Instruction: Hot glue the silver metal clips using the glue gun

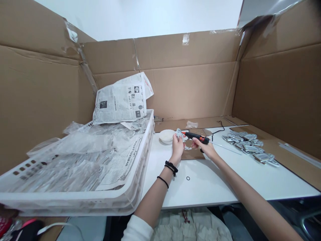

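Observation:
My right hand (pixel 202 144) is wrapped round a black and orange hot glue gun (pixel 198 137), whose nozzle points left. A long clear glue stick (pixel 225 147) trails from its back end. Between the fingers of my left hand (pixel 177 149) is a small grey-white oval piece (pixel 179 134), held up at the nozzle. Whether nozzle and piece touch, I cannot tell. Below the hands lies a brown cardboard mat (pixel 193 155) with a small pale chain-like piece (pixel 187 148) on it. Just left of my left hand stands a round white bowl (pixel 166 136).
A big white plastic basket (pixel 140 174) of clear-wrapped items and newspaper (pixel 120 103) fills the left. On the right lies a pile of grey-white oval pieces (pixel 248 144). A black ring (pixel 188 178) rests on the white table (pixel 200 190). Cardboard walls (pixel 190 87) enclose the table.

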`<state>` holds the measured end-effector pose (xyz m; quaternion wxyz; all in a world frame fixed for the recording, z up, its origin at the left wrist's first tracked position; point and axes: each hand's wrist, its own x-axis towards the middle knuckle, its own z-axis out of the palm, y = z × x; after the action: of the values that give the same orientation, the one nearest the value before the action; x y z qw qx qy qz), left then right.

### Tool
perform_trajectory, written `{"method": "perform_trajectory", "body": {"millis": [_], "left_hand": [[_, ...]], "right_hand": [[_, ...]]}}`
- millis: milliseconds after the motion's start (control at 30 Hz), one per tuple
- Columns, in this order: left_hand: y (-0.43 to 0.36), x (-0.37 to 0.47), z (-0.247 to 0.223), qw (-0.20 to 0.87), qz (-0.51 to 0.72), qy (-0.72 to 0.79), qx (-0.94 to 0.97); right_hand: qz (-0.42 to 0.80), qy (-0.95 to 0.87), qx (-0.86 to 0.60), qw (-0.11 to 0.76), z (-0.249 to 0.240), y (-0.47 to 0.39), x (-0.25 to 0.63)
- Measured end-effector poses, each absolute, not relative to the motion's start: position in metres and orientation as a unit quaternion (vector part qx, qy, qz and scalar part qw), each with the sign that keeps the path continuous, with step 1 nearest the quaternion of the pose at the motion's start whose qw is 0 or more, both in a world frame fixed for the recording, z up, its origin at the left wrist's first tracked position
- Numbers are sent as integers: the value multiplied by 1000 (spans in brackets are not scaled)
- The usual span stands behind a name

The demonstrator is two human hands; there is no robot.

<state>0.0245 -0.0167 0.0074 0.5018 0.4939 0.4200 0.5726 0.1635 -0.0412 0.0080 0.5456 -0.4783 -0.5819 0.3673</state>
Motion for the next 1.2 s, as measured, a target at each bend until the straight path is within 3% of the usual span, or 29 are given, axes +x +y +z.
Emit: {"method": "perform_trajectory", "body": {"millis": [433,1200], "left_hand": [[-22,25,15,506,555,427,504],[-22,25,15,491,548,416,534]], "right_hand": [[297,-581,-533,540,1,-33,166],[293,-574,-539,542,3,-33,166]]}}
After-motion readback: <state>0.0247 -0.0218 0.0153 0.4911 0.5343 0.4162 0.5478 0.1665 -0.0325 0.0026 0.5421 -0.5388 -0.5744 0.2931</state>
